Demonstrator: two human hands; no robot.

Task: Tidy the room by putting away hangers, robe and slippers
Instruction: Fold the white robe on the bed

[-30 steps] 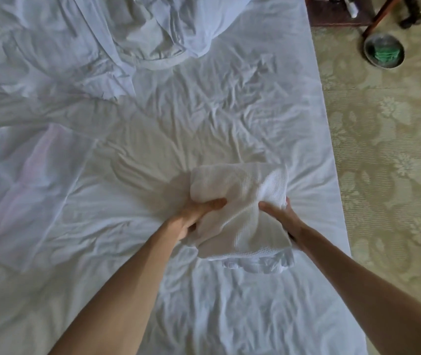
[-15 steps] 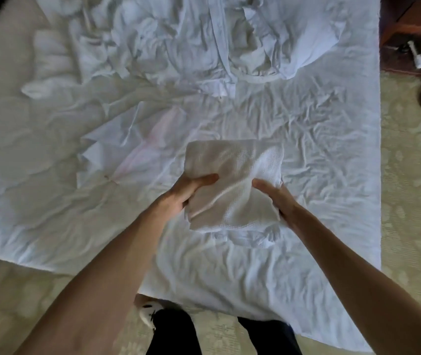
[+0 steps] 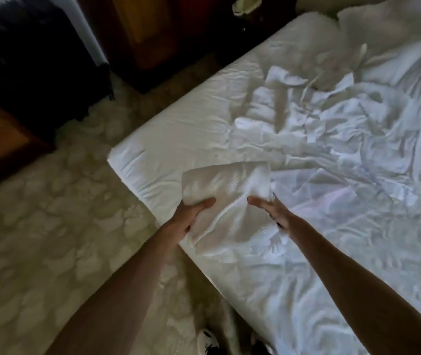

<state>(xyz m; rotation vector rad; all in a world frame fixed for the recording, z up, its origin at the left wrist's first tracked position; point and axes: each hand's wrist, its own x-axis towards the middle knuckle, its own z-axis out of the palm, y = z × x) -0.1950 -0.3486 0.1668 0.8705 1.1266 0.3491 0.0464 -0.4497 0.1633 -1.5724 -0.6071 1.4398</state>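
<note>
We hold the folded robe (image 3: 226, 198) above the bed (image 3: 178, 129) corner, left hand (image 3: 187, 217) and right hand (image 3: 272, 211) fingers curled round it.

Rumpled bed beside dark furniture

White sheets (image 3: 345, 139) lie crumpled on the bed (image 3: 183, 129); patterned carpet (image 3: 50, 226) reaches a wooden cabinet (image 3: 148, 34).

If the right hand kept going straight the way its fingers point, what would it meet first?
The right hand points up-left across the folded white waffle-weave robe it holds, so it would slide over that cloth toward the left hand gripping the other side. Depth is unclear.
</note>
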